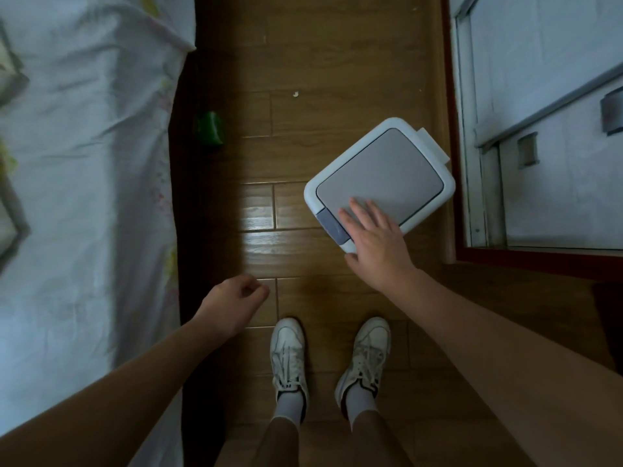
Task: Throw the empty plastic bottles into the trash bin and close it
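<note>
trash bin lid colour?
Grey lid set in a white rim; seen in the head view.

Colour rundown, quick notes:

- trash bin (312,193): white body, slight bluish tint in this light
- lid (381,176): plain flat grey, no print
- button (332,225) on front edge: muted blue-grey
- floor (337,62): mid-brown wood-plank pattern, visible grain, one glossy pale glare patch
- bed sheet (84,163): pale white-blue, faint floral print, yellow-green and pinkish bits
- green thing (210,128) by bed edge: bright green, too blurry to name
- sneakers (289,352): white, dark trim, greyish scuffs
- socks (287,406): white
- door frame (539,259): dark red-brown
</note>
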A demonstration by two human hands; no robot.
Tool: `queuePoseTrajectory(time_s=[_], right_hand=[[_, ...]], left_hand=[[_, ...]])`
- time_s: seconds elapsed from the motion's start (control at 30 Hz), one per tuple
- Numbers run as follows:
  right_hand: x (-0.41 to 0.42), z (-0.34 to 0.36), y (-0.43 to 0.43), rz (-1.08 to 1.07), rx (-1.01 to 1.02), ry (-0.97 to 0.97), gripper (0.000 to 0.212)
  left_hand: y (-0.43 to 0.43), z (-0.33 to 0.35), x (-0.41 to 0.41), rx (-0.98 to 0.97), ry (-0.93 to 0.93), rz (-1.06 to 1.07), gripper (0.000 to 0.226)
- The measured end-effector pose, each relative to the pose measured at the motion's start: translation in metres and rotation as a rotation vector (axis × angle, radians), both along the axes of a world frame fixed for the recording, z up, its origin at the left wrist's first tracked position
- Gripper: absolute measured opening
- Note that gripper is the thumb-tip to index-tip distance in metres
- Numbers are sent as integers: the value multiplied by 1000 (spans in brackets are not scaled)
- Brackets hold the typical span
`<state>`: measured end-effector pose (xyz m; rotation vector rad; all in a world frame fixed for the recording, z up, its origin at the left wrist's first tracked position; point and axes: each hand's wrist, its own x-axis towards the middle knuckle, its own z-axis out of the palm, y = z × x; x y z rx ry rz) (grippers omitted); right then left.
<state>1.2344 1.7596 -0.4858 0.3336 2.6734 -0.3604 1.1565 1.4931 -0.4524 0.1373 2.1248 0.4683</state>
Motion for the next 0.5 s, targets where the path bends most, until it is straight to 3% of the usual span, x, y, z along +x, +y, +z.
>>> queuePoseTrajectory(time_s=[0.23,0.4,0.5], right_hand=[[3,13,-1,23,-21,-83,79],[19,33,-2,-108,-124,-67,57],[29,40,3,-231,-227,-192,52]], left_hand=[[-9,9,-5,-12,-12,21,24],[-12,25,-2,9,-5,34,21],[-21,37,2,9,15,63,19]])
